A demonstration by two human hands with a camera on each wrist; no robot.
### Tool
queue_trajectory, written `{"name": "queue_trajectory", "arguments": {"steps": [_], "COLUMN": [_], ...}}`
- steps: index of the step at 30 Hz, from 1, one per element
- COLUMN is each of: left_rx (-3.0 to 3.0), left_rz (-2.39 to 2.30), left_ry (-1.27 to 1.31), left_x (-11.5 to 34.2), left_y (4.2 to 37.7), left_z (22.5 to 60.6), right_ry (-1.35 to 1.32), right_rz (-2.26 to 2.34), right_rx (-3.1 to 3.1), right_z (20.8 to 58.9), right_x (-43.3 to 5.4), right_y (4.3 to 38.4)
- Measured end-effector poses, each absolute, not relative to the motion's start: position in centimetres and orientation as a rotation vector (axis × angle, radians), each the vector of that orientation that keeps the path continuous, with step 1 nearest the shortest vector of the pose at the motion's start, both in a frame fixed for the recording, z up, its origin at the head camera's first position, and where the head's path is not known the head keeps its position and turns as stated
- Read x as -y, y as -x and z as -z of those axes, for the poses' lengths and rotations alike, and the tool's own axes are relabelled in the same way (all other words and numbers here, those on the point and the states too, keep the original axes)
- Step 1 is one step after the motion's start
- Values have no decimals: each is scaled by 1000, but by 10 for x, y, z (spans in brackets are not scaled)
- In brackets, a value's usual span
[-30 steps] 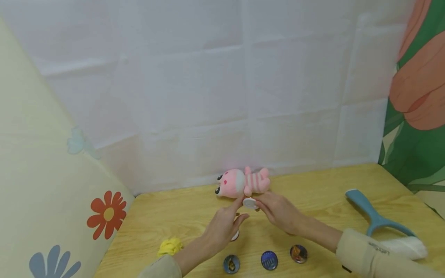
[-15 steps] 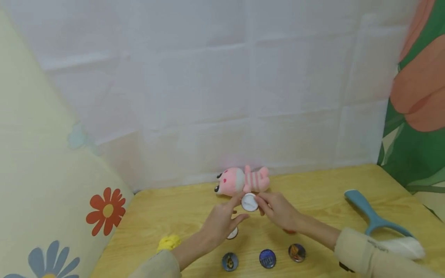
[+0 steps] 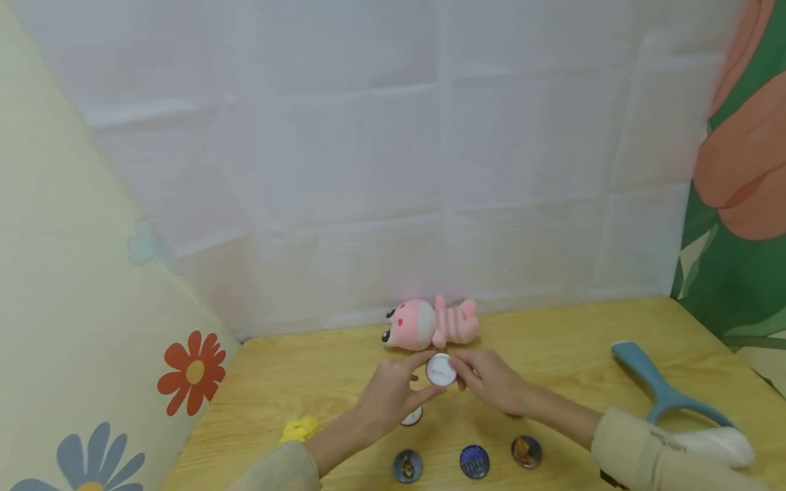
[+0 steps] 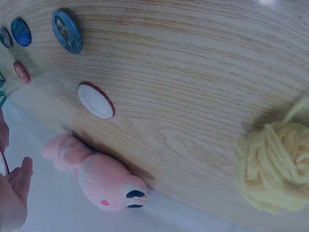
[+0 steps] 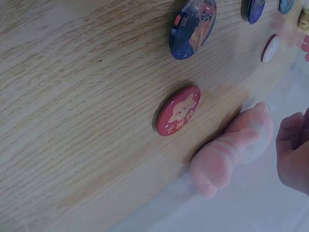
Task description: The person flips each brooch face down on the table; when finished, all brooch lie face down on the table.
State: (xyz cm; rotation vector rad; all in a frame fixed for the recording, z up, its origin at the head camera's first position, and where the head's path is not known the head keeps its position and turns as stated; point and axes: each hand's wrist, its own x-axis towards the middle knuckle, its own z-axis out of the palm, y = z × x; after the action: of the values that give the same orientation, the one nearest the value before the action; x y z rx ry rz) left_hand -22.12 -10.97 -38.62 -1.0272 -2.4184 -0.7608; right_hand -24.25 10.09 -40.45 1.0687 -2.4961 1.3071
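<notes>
Over the table, both hands hold a round pin badge [image 3: 441, 370], its white back turned toward the head camera. My left hand [image 3: 382, 397] has its index finger at the badge's upper left and its thumb at the lower edge. My right hand [image 3: 496, 380] pinches the right edge. A second badge, white back up [image 3: 413, 415], lies on the table partly behind the left hand. Three badges lie face up nearer: one with a figure [image 3: 408, 466], a blue one [image 3: 475, 462] and an orange-and-dark one [image 3: 527, 452]. A red badge [image 5: 178, 111] shows in the right wrist view.
Behind the hands a pink plush toy [image 3: 424, 324] lies on its side near the white backdrop [image 3: 344, 170]. A yellow yarn ball [image 3: 299, 429] sits left, beside the left forearm. To the right lies a lint roller with a blue handle [image 3: 651, 375], partly behind the right sleeve.
The held badge has tilted so its white back faces the head camera more fully. My left thumb has come up to its lower edge. The things on the table have stayed put.
</notes>
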Motion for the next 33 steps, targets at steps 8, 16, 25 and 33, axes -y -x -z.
{"name": "queue_trajectory", "arguments": {"steps": [8,16,25,33], "left_rx": [2486,2527,2553,2639], "left_rz": [717,706,748,829], "left_ry": [1036,1069,1128,1121], "left_x": [108,106,104,99], "left_y": [223,223,227,231], "left_z": [387,388,393,401], "right_ry": [-1083,-1212,-1353,-1376], "right_rz": [-1163,-853,-724,-599], "right_rx": [2413,2275,2301,2357], "right_z": [406,409,412,415], "right_x": [-105,-112,-125,-129], "right_y": [243,248,251,250]}}
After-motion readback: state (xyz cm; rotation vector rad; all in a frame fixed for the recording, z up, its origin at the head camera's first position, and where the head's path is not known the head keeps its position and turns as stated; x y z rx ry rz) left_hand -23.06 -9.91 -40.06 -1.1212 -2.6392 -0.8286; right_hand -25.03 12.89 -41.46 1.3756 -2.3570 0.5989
